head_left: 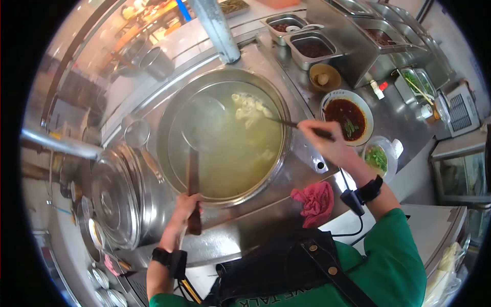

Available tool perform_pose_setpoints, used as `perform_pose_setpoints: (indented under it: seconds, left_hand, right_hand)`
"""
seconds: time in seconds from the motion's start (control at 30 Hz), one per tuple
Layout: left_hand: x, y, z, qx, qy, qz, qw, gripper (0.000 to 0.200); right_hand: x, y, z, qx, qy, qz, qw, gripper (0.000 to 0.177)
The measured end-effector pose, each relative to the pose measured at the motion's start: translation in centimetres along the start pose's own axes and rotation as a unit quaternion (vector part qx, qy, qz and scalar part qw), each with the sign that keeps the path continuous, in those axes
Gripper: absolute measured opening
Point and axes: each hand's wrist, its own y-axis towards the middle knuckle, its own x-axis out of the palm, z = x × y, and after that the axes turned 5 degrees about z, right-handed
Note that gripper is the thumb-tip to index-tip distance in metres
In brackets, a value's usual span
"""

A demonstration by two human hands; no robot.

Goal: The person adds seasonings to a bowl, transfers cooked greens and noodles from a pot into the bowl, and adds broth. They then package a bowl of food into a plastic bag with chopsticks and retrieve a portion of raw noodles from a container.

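My left hand (186, 207) is closed around the broad wooden handle of a long-handled kitchen tool (193, 174) at the near rim of a large round pot (238, 202). The tool's far end goes down into cloudy, pale yellow-green broth (220, 169), where its head is hard to make out. On the other side, my right hand (325, 140) grips a slim utensil with a dark handle (291, 123). It reaches over the pot's right rim, and its tip meets a pale clump of food (250, 108) at the surface. The utensil's head is not clear.
A bowl of dark red sauce (335, 110) stands right of the pot, near a tub of chopped greens (377, 159). Below lies a crumpled pink cloth (313, 202). A lidded metal pot (115, 199) stands left. A metal post (217, 30) rises behind; ingredient pans (312, 48) sit back right.
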Motion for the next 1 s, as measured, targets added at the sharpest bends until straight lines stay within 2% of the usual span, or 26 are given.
perform_pose_setpoints:
  seconds: [0.03,0.1,0.13,0.2,0.23,0.27,0.3,0.37,0.43,0.47,0.6,0.77,0.83,0.9,0.97,1.0]
  left_hand:
    - [1.4,1.1,0.7,-0.028,-0.017,-0.026,0.999,0.016]
    - [3.7,2.6,2.4,-0.063,-0.042,-0.084,0.994,0.014]
    - [5.0,3.0,2.8,-0.073,-0.065,-0.098,0.99,0.014]
    - [6.4,4.2,3.1,-0.082,-0.086,-0.115,0.986,0.015]
    - [6.6,4.5,2.8,-0.119,-0.147,-0.158,0.969,0.015]
    - [6.7,4.6,2.7,-0.155,-0.207,-0.2,0.945,0.016]
    - [6.6,4.4,2.7,-0.156,-0.204,-0.203,0.945,0.016]
    - [6.0,3.7,2.5,-0.164,-0.226,-0.231,0.932,0.025]
    - [4.8,3.1,1.5,-0.155,-0.228,-0.226,0.934,0.026]
    - [3.8,2.4,1.2,-0.153,-0.224,-0.228,0.935,0.027]
    - [1.2,0.3,-0.6,-0.139,-0.216,-0.212,0.943,0.028]
    - [0.2,0.1,-2.7,-0.114,-0.216,-0.207,0.948,0.026]
    - [-0.9,-1.5,-3.6,-0.111,-0.145,-0.148,0.972,0.026]
    - [-2.1,-2.7,-5.7,-0.089,-0.116,-0.134,0.98,0.026]
    - [-3.2,-4.8,-6.8,-0.079,-0.142,-0.119,0.98,0.026]
    - [-3.4,-6.1,-6.8,-0.069,-0.13,-0.111,0.983,0.026]
  right_hand:
    - [1.1,-0.1,-0.2,0.016,0.008,-0.024,1.0,0.009]
    - [3.2,0.2,1.7,-0.082,-0.146,-0.07,0.983,0.011]
    - [3.9,0.0,2.2,-0.078,-0.147,-0.067,0.984,0.011]
    - [4.9,-0.3,2.2,-0.03,-0.143,-0.075,0.986,0.014]
    - [4.9,-0.7,2.0,-0.027,-0.145,-0.073,0.986,0.014]
    - [4.5,-1.0,1.2,0.048,-0.09,-0.072,0.992,0.014]
    - [4.2,-1.3,0.8,0.121,-0.034,-0.069,0.99,0.014]
    - [3.5,-1.9,0.4,0.098,-0.065,-0.066,0.991,0.014]
    - [2.6,-2.4,-1.6,0.147,-0.015,-0.038,0.988,0.014]
    - [2.5,-2.9,-1.3,0.104,-0.015,-0.017,0.994,0.013]
    - [1.0,-4.5,-2.8,0.151,-0.043,0.004,0.988,0.015]
    - [1.1,-5.4,-5.5,0.15,-0.012,0.058,0.987,0.016]
    - [1.8,-5.8,-6.4,0.151,-0.015,0.077,0.985,0.016]
    - [3.3,-6.3,-6.2,0.131,-0.013,0.078,0.988,0.017]
    - [5.2,-6.6,-5.5,0.065,0.02,0.077,0.995,0.016]
    - [6.0,-6.7,-5.4,0.068,-0.019,0.07,0.995,0.016]
